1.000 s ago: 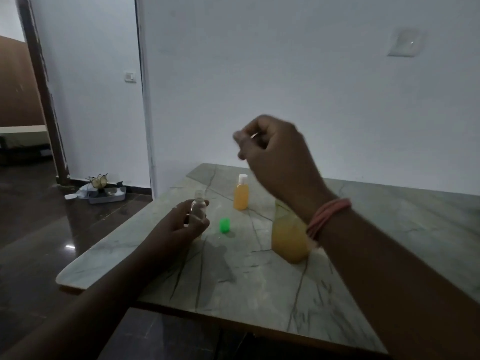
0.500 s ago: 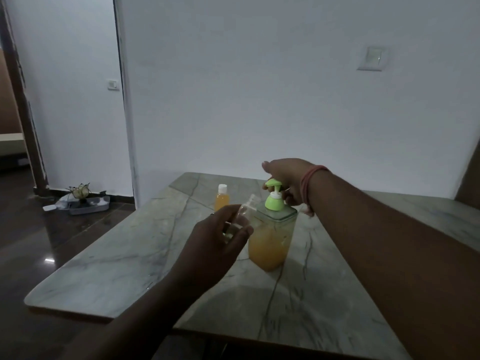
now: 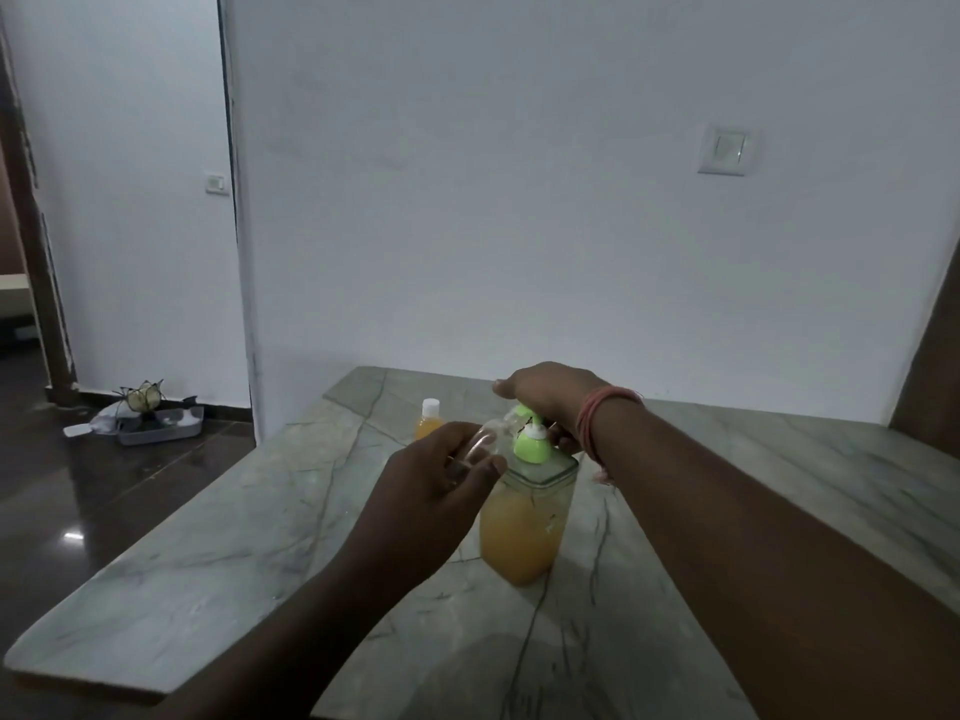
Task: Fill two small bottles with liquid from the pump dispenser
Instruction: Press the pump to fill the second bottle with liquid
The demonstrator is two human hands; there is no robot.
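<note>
Left hand [image 3: 436, 480] curled round clear small bottle [image 3: 485, 439], tilted, mouth near nozzle. Right hand [image 3: 550, 397] palm-down on green pump head – pump dispenser [image 3: 524, 522] on table [image 3: 208, 563]. Filled bottle [image 3: 429, 419] behind, partly hidden.

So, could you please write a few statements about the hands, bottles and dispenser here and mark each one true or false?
1. The left hand holds a clear small bottle tilted toward the pump. True.
2. The right hand rests flat on the table. False: it is on the green pump head of the dispenser.
3. The dispenser holds orange liquid. True.
4. The capped bottle behind is lying on its side. False: it stands upright.
5. The right wrist is bare. False: it wears a pink band.
</note>
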